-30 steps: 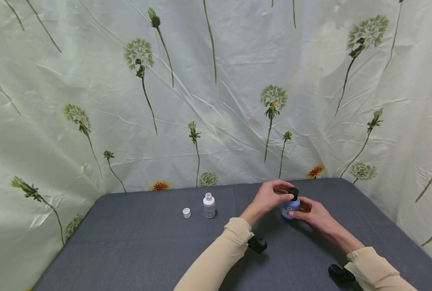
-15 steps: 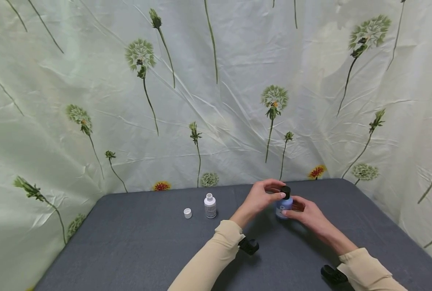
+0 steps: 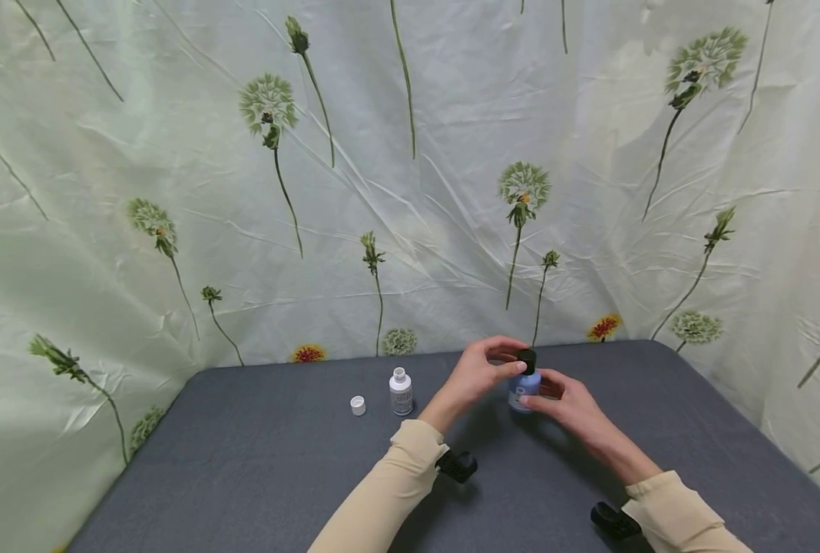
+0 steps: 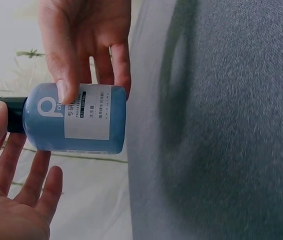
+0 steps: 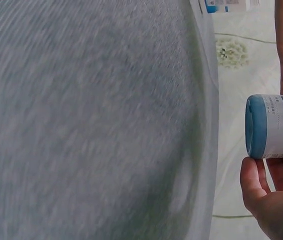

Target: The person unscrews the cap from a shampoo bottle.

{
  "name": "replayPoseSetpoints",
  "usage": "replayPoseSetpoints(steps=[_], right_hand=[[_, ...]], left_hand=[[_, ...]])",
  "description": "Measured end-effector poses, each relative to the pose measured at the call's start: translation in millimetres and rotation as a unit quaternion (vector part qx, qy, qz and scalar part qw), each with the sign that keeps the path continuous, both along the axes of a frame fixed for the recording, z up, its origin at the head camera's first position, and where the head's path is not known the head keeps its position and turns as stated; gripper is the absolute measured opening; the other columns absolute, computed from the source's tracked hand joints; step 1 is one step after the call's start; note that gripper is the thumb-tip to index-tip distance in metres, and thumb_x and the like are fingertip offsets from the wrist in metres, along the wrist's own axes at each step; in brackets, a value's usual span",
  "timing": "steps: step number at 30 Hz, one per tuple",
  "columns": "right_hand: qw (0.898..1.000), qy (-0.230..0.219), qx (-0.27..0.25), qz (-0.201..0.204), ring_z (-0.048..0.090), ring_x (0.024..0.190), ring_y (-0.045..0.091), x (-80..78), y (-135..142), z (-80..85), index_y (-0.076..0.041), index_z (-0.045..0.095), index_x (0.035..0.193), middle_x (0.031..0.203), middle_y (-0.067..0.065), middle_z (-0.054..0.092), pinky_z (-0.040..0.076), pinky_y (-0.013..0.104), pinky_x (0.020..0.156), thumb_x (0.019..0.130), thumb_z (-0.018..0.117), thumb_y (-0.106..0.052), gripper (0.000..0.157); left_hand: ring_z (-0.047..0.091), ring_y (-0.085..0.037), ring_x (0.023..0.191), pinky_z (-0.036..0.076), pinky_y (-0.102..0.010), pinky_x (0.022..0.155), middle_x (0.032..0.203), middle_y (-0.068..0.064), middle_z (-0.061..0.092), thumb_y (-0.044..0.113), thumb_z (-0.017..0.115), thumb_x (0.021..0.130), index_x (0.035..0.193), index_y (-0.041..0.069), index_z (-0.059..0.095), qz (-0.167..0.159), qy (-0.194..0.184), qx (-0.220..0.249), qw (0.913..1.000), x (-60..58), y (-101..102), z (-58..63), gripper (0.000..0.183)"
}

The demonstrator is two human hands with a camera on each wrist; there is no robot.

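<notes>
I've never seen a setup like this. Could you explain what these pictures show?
There's no robot here, just someone working bare-handed. The wide picture comes from a head-worn camera looking forward and down; the closer two from the left and right wrists. The left hand pinches the short black cap of a rounded blue bottle with a pale printed label, while the right hand holds the bottle's body. On the dark grey table, a small white bottle stands upright, uncapped, and a round white cap lies beside it, apart.

Beige slvs (image 3: 382,489), prob. blk cams (image 3: 460,466)
</notes>
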State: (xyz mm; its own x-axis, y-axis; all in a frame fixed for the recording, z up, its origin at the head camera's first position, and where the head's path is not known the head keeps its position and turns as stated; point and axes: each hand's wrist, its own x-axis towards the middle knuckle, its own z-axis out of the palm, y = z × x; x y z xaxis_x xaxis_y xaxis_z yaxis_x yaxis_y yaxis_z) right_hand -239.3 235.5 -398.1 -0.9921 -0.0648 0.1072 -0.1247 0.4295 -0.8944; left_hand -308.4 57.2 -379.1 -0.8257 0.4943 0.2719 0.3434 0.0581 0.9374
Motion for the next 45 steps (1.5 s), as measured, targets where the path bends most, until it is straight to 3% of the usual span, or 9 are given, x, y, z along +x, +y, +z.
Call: replayPoseSetpoints(steps=[11, 25, 33, 35, 40, 42, 45], right_hand=[[1.0, 0.014, -0.015, 0.001, 0.054, 0.12, 0.036, 1.2, -24, 0.9, 0.002, 0.054, 0.134, 0.126, 0.018, 0.062, 0.045, 0.05, 0.094, 0.089, 0.075, -0.024, 0.056], [0.999, 0.012, -0.048, 0.01, 0.056, 0.116, 0.032, -1.0, -53, 2.5, -0.002, 0.058, 0.131, 0.121, 0.013, 0.064, 0.048, 0.046, 0.09, 0.087, 0.077, -0.024, 0.053], [0.998, 0.013, -0.064, 0.014, 0.056, 0.115, 0.031, 0.3, -71, 3.9, -0.003, 0.06, 0.13, 0.12, 0.011, 0.065, 0.048, 0.046, 0.09, 0.086, 0.077, -0.023, 0.051], [0.997, 0.014, -0.069, 0.015, 0.057, 0.114, 0.03, 0.9, -75, 3.6, -0.003, 0.06, 0.13, 0.118, 0.011, 0.065, 0.049, 0.044, 0.088, 0.086, 0.078, -0.022, 0.05], [0.997, 0.013, -0.078, 0.017, 0.058, 0.112, 0.028, 1.8, -85, 2.5, -0.004, 0.062, 0.127, 0.116, 0.009, 0.067, 0.05, 0.042, 0.086, 0.085, 0.079, -0.02, 0.048], [0.997, 0.012, -0.08, 0.018, 0.058, 0.111, 0.028, 1.7, -88, 2.3, -0.004, 0.063, 0.126, 0.116, 0.008, 0.067, 0.05, 0.043, 0.086, 0.084, 0.079, -0.02, 0.048], [0.996, 0.014, -0.084, 0.023, 0.059, 0.111, 0.028, 1.7, -93, 3.0, -0.005, 0.063, 0.126, 0.115, 0.008, 0.067, 0.05, 0.042, 0.087, 0.084, 0.079, -0.018, 0.047]], left_hand=[[0.062, -0.011, 0.1, 0.05, -0.031, 0.08, 0.109, 0.004, 0.068, 0.014, 0.073, 0.09, 0.119, 0.014, 0.071, -0.006, 0.022, 0.001, 0.9997, 2.1, -26, 3.9, 0.029], [0.061, -0.017, 0.103, 0.049, -0.035, 0.081, 0.112, 0.0, 0.067, 0.012, 0.072, 0.091, 0.121, 0.013, 0.07, 0.018, -0.002, -0.007, 0.9998, 5.2, -57, 9.4, 0.03], [0.062, -0.015, 0.1, 0.049, -0.034, 0.08, 0.108, 0.0, 0.069, 0.016, 0.073, 0.09, 0.117, 0.014, 0.071, 0.03, 0.017, -0.016, 0.9993, 10.0, -75, 13.1, 0.027], [0.062, -0.016, 0.1, 0.049, -0.034, 0.08, 0.109, -0.002, 0.069, 0.014, 0.072, 0.091, 0.117, 0.011, 0.07, 0.03, 0.022, -0.02, 0.9991, 17.4, -80, 20.4, 0.027], [0.062, -0.019, 0.102, 0.049, -0.036, 0.082, 0.111, -0.003, 0.068, 0.013, 0.071, 0.092, 0.119, 0.012, 0.069, 0.035, 0.021, -0.037, 0.9985, 20.7, -91, 21.3, 0.028], [0.062, -0.018, 0.102, 0.049, -0.036, 0.082, 0.111, 0.0, 0.068, 0.017, 0.072, 0.092, 0.119, 0.015, 0.07, 0.037, 0.021, -0.038, 0.9984, 15.6, -94, 14.1, 0.028], [0.062, -0.021, 0.103, 0.048, -0.037, 0.082, 0.11, 0.001, 0.068, 0.02, 0.072, 0.091, 0.118, 0.018, 0.07, 0.041, 0.018, -0.039, 0.9982, 17.2, -100, 13.8, 0.027]])
